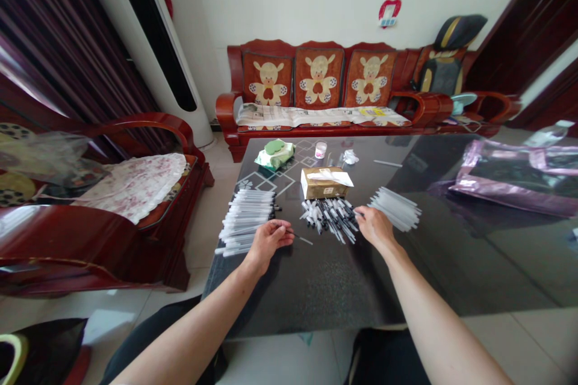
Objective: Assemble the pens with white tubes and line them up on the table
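Note:
My left hand (pixel 270 245) is closed in a pinch on a thin pen refill (pixel 303 239), whose pale end points right over the dark table. Beside that hand, at the left, lies a stack of whitish pens (pixel 246 216) with some black ends. My right hand (pixel 376 227) has its fingertips pinched together at the right edge of a heap of black-and-clear pen parts (pixel 332 216); what they hold, if anything, is too small to make out. Just right of it lies a bundle of translucent pen tubes (pixel 396 209).
Behind the heap stands a tissue box (pixel 316 190). Farther back are a green wipes pack (pixel 274 154), a small cup (pixel 320 150), a crumpled tissue (pixel 350 157) and a lone tube (pixel 387 163). A clear bag with purple edges (pixel 510 201) lies at the right.

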A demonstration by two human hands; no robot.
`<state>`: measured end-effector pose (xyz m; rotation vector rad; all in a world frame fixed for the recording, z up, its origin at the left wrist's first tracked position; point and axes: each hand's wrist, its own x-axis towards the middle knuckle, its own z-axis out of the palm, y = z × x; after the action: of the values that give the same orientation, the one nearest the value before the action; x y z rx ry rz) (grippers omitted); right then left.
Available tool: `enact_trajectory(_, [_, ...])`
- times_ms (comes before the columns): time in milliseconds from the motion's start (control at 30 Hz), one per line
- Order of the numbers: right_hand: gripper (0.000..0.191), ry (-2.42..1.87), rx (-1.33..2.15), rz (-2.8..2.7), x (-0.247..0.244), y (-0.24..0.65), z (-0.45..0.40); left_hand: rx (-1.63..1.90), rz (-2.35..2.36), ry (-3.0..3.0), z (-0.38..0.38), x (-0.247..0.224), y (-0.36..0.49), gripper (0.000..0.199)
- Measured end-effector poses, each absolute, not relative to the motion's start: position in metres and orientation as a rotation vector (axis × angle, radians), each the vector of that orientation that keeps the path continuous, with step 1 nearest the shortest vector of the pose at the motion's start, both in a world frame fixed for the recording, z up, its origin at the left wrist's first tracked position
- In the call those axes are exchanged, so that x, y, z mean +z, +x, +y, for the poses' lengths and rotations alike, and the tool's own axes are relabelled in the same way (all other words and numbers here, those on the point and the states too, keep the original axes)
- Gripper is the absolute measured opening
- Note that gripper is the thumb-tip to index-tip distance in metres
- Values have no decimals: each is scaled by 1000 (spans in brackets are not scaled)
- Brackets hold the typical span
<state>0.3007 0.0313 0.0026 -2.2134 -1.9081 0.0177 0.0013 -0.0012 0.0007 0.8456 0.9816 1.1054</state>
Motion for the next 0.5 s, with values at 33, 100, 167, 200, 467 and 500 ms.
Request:
enact_trajectory(33, [29, -2221, 16, -1891, 4, 306, 31, 1109, 983, 842, -1, 1, 1, 30])
enact_trajectory(100, [28, -2246, 18, -1854, 6, 318, 31, 1114, 980, 833, -1, 1, 1, 30])
enact_trajectory(167, [27, -2291, 32, -1817, 7, 328, 30, 1116, 974, 827, -1, 1, 2, 30])
enact_trajectory(200, [26, -2314, 43, -1804, 8, 332, 29, 1116, 972, 826, -1, 1, 2, 30])
enact_trajectory(467, [23, -2334, 84, -1816, 9, 324, 26, 1092, 976, 834, 0, -2, 1, 30])
enact_trajectory(500, [24, -2379, 52, -1774, 10, 324, 26, 1088, 976, 836, 0, -2, 1, 30])
